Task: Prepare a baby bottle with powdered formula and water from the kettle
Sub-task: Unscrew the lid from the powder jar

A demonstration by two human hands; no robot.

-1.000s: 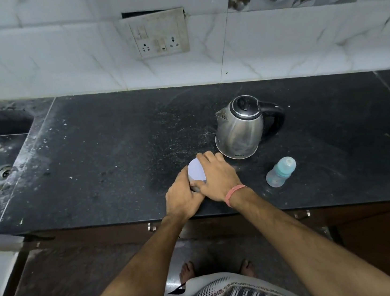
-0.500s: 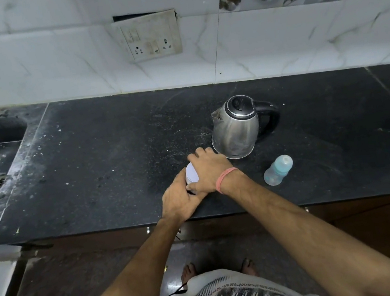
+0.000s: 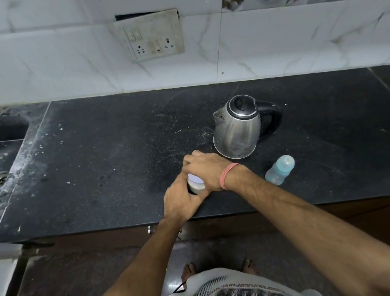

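I judge the jar (image 3: 195, 184) is being opened: left hand (image 3: 180, 200) grips its body, right hand (image 3: 207, 169) clasps its lid. Next, I must scoop powder into the bottle (image 3: 279, 170).

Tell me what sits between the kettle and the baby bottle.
Nothing: in the head view only bare black countertop lies between the kettle and the baby bottle.

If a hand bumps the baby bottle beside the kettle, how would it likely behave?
The baby bottle looks like clear plastic and seems empty, so probably light. It stands upright, tall for its base, so a knock may tip it. Being round, it would likely roll.
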